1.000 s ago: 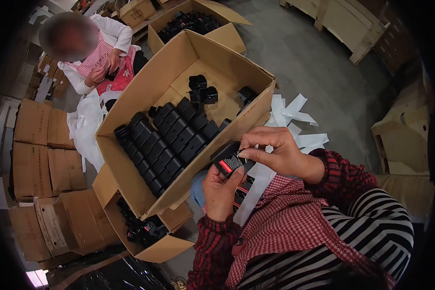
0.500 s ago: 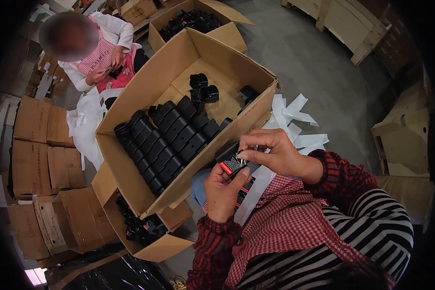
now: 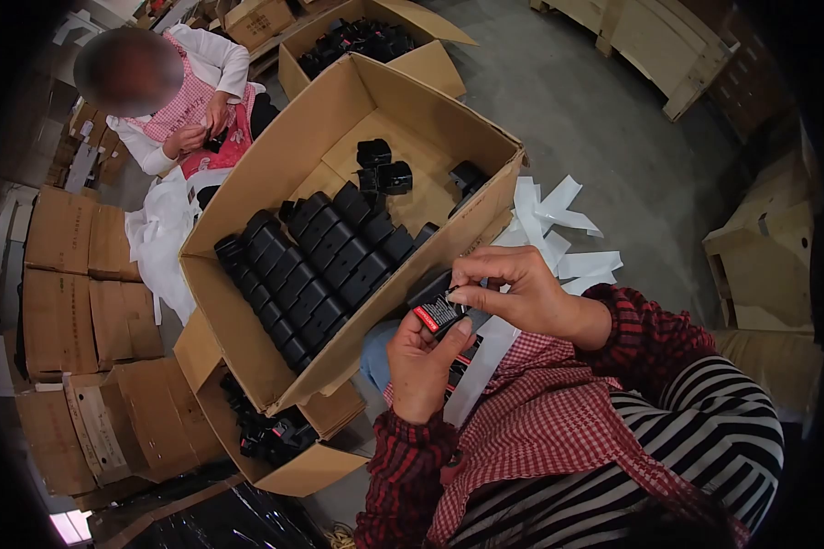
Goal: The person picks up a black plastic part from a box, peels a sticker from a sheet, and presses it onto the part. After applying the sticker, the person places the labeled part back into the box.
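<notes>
My left hand (image 3: 419,373) is closed around a small black plastic part, its thumb along the near side. A black label with a red band and fine white print (image 3: 441,314) shows on the part's upper face. Above it my right hand (image 3: 526,291) pinches thumb and forefinger together at the label's far right corner; what lies between the fingertips is too small to make out. A pale strip of backing paper (image 3: 487,361) lies on my lap just under the hands, with more red and black printing partly hidden beside it.
A large open carton (image 3: 247,366) stands before me with rows of black plastic parts (image 3: 311,261). Another carton (image 3: 311,469) of black pieces sits below left. White paper strips (image 3: 558,215) lie at right. A co-worker (image 3: 188,101) handles a dark piece across the carton.
My hands stay almost still, with the right fingertips still at the label's corner. The view has shifted very slightly.
</notes>
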Tool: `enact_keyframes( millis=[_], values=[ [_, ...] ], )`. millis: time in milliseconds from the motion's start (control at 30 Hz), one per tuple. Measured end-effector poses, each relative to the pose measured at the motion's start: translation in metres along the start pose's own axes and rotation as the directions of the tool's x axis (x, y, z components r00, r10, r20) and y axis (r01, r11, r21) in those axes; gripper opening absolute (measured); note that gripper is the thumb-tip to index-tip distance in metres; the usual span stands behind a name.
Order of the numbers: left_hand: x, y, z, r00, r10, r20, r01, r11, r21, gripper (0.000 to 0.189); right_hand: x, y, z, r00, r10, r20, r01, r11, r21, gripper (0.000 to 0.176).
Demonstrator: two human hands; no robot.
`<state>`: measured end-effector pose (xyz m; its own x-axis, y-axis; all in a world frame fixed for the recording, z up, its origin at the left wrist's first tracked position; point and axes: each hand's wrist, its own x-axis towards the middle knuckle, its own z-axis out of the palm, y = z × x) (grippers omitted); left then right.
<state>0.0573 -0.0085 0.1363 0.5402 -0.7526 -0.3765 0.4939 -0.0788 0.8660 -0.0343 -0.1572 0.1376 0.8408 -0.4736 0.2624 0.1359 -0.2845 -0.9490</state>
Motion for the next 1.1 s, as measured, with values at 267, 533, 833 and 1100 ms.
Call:
enact_keyframes(
  millis=[267,533,833,1100],
  values=[
    [0.001,-0.003,-0.002,0.999,0.018,0.026,-0.017,1.0,-0.02,0.029,-0.001,0.003,0.003,0.997,-0.073,-0.026,0.071,0.996,-0.045,0.013],
    [-0.001,-0.002,0.001,1.0,0.002,0.018,-0.002,1.0,-0.026,0.028,-0.004,0.005,0.005,0.993,-0.1,-0.064,0.096,0.993,-0.067,0.014],
    [-0.002,-0.003,0.004,1.0,-0.002,0.027,0.003,1.0,-0.029,0.03,-0.008,0.007,0.006,0.989,-0.102,-0.104,0.092,0.992,-0.089,0.013],
    [-0.002,-0.005,0.003,0.999,-0.011,0.047,0.012,1.0,-0.02,0.031,-0.012,0.005,0.008,0.991,0.027,-0.128,-0.035,0.998,-0.061,0.019]
  ],
)
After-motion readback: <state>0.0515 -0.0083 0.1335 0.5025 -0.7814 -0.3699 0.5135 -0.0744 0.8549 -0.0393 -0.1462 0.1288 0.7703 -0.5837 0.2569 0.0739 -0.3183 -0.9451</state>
